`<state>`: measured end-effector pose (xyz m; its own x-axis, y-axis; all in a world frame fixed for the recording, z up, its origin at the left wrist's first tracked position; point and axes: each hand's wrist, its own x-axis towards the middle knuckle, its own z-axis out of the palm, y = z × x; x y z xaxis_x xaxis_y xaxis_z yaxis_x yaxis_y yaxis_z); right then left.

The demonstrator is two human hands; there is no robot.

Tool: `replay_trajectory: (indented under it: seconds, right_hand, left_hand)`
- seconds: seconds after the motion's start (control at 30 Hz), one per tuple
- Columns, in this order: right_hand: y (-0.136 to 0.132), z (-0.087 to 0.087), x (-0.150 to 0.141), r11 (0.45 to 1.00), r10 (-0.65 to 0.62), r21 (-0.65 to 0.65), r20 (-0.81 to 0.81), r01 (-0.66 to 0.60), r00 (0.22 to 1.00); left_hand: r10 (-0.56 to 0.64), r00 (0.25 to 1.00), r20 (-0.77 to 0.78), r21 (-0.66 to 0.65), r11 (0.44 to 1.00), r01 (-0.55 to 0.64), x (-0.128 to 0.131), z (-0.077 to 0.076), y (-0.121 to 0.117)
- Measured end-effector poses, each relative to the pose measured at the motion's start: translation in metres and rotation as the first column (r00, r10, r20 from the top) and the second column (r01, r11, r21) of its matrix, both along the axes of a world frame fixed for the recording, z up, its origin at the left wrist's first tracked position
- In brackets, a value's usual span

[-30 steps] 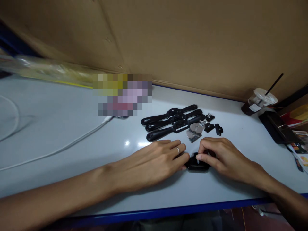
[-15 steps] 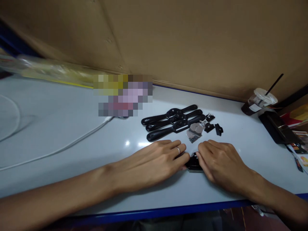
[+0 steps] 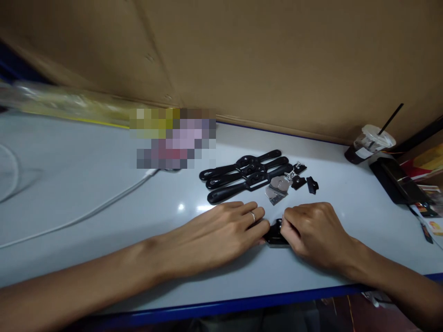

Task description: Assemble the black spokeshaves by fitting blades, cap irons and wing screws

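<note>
A black spokeshave [image 3: 275, 235] lies low over the table near its front edge, its handles hidden under my hands. My left hand [image 3: 238, 227], with a ring on one finger, is closed over its left end. On the right side, my right hand [image 3: 309, 230] is curled into a fist on the tool, thumb beside a small screw. Just beyond, several more black spokeshave bodies [image 3: 245, 173] lie side by side. To their right are flat metal blades [image 3: 277, 190], black blade caps [image 3: 313, 185] and small silver screws [image 3: 291, 175].
A lidded plastic cup [image 3: 368, 144] with a straw stands at the back right, by a black case [image 3: 392, 180]. A white cable [image 3: 90, 213] crosses the left of the table to a blurred item [image 3: 180, 143]. Clear plastic wrap [image 3: 76, 99] lies along the cardboard wall [image 3: 242, 60].
The whole view has shifted slightly, so objects sit a little further left. My right hand has curled tighter and turned a little on the spokeshave; my left hand keeps its hold.
</note>
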<state>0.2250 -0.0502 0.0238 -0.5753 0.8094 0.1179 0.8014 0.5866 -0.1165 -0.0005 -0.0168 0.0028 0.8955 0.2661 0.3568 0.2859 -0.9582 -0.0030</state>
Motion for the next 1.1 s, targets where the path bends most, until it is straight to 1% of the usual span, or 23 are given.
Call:
replay_trajectory:
  seconds: [0.13, 0.2, 0.23, 0.3, 0.37, 0.43, 0.5, 0.53, 0.57, 0.63, 0.7, 0.8, 0.87, 0.97, 1.1]
  right_hand:
    - [0.001, 0.002, 0.003, 1.0, 0.01, -0.008, -0.074, -0.01, 0.997]
    - [0.003, 0.007, 0.006, 1.0, -0.002, -0.007, -0.174, 0.001, 0.985]
    - [0.005, 0.01, 0.008, 0.999, -0.02, -0.03, -0.244, 0.014, 0.97]
    - [0.011, 0.015, 0.011, 0.988, -0.075, -0.153, -0.391, 0.015, 0.917]
    - [0.016, 0.017, 0.013, 0.948, -0.119, -0.313, -0.495, -0.049, 0.861]
    - [0.021, 0.017, 0.014, 0.89, -0.147, -0.438, -0.535, -0.125, 0.832]
    - [0.023, 0.015, 0.013, 0.841, -0.177, -0.518, -0.537, -0.157, 0.825]
    - [0.023, 0.013, 0.013, 0.827, -0.189, -0.539, -0.531, -0.157, 0.826]
    - [0.023, 0.013, 0.013, 0.826, -0.196, -0.543, -0.526, -0.149, 0.828]
    - [0.021, 0.012, 0.011, 0.855, -0.175, -0.501, -0.521, -0.134, 0.836]
    - [0.02, 0.011, 0.01, 0.888, -0.118, -0.438, -0.511, -0.14, 0.851]
    - [0.018, 0.011, 0.01, 0.919, -0.034, -0.358, -0.486, -0.164, 0.874]
    - [0.017, 0.011, 0.012, 0.945, 0.024, -0.282, -0.448, -0.167, 0.894]
    - [0.016, 0.012, 0.015, 0.97, 0.094, -0.18, -0.331, -0.161, 0.939]
    - [0.013, 0.012, 0.015, 0.983, 0.156, -0.077, -0.146, -0.169, 0.977]
  left_hand:
    - [0.003, 1.0, -0.01, 0.005, 1.0, -0.003, 0.0, -0.002, 0.0]
    - [0.006, 1.0, -0.022, 0.007, 1.0, -0.006, -0.001, -0.003, 0.0]
    - [0.009, 1.0, -0.023, 0.006, 1.0, -0.008, -0.001, -0.004, 0.0]
    - [0.011, 1.0, -0.026, 0.003, 1.0, -0.011, -0.001, -0.004, 0.0]
    - [0.009, 0.999, -0.033, 0.004, 1.0, -0.009, -0.001, -0.004, 0.001]
    - [0.006, 0.999, -0.035, 0.011, 1.0, -0.006, -0.002, -0.004, 0.0]
    - [0.002, 1.0, -0.031, 0.018, 1.0, -0.001, -0.002, -0.003, 0.0]
    - [0.002, 1.0, -0.029, 0.017, 1.0, -0.001, -0.002, -0.003, 0.0]
    - [0.001, 1.0, -0.026, 0.015, 1.0, -0.001, -0.002, -0.003, 0.0]
    - [0.003, 1.0, -0.028, 0.008, 1.0, -0.002, -0.001, -0.003, 0.0]
    - [0.005, 1.0, -0.027, 0.008, 1.0, -0.005, -0.001, -0.003, 0.0]
    - [0.004, 1.0, -0.02, 0.018, 1.0, -0.003, -0.001, -0.004, 0.001]
    - [0.002, 1.0, -0.019, 0.013, 1.0, -0.001, -0.001, -0.004, 0.001]
    - [0.003, 1.0, -0.018, -0.002, 1.0, -0.003, -0.001, -0.005, 0.0]
    - [0.002, 1.0, -0.012, -0.01, 1.0, -0.002, -0.002, -0.005, 0.0]
